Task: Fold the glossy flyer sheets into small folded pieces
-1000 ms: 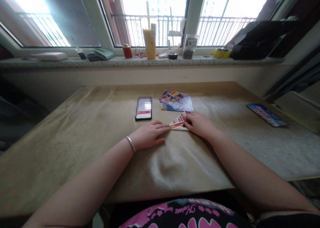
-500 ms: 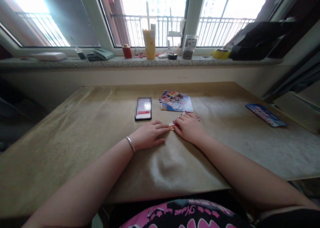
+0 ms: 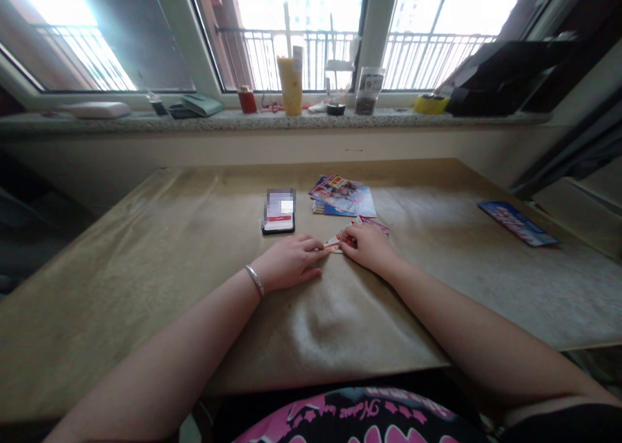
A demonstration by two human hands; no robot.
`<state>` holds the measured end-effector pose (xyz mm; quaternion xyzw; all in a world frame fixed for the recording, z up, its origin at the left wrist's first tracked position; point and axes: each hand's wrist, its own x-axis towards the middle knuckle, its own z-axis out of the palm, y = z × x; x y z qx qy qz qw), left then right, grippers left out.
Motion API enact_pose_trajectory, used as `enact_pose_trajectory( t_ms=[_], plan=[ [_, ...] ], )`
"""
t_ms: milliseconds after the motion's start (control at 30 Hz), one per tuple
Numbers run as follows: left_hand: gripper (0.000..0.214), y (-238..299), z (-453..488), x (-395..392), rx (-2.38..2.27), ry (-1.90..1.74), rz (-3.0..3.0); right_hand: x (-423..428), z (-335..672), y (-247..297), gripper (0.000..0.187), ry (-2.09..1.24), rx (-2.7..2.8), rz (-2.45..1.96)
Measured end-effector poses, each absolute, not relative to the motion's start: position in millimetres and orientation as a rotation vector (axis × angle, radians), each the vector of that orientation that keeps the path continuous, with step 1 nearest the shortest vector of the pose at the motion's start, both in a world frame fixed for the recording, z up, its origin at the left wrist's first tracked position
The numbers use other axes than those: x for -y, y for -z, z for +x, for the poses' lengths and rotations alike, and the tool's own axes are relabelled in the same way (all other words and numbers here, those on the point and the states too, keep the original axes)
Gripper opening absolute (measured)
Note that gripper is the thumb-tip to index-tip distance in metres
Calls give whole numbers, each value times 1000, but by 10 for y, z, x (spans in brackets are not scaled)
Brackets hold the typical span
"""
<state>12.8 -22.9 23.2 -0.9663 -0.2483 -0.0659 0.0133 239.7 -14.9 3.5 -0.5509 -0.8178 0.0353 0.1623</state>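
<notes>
A folded printed paper [image 3: 334, 243], white with red and orange marks, lies on the table in front of me. My left hand [image 3: 295, 260], with a silver bangle at the wrist, rests palm down, fingers stretched out and fingertips on the paper's near left corner. Bent over the same paper, my right hand [image 3: 365, 245] has its thumb and fingers drawn together at the edge; it covers much of the sheet. A pinkish part of the paper [image 3: 380, 225] shows beyond the right knuckles.
A phone [image 3: 279, 211] lies beyond my left hand. Several colourful printed sheets [image 3: 347, 198] are stacked beyond the paper. A blue printed strip [image 3: 518, 223] lies far right on the cloth-covered table [image 3: 160, 249]. Cups and small items line the windowsill [image 3: 218, 124].
My right fingers have curled and lifted a little, uncovering more of the paper between the hands. My left fingertips have shifted slightly left.
</notes>
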Motion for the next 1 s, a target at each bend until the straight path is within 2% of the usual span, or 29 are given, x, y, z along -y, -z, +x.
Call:
enact_pose_trajectory(
  t_ms=[667, 1000],
  plan=[
    [34, -255, 175, 242, 795, 172, -2924, 128, 2366, -77, 17, -111, 2352, -1637],
    [38, -224, 164, 196, 766, 215, -2960, 131, 2362, -79, 18, -111, 2352, -1652]
  ],
)
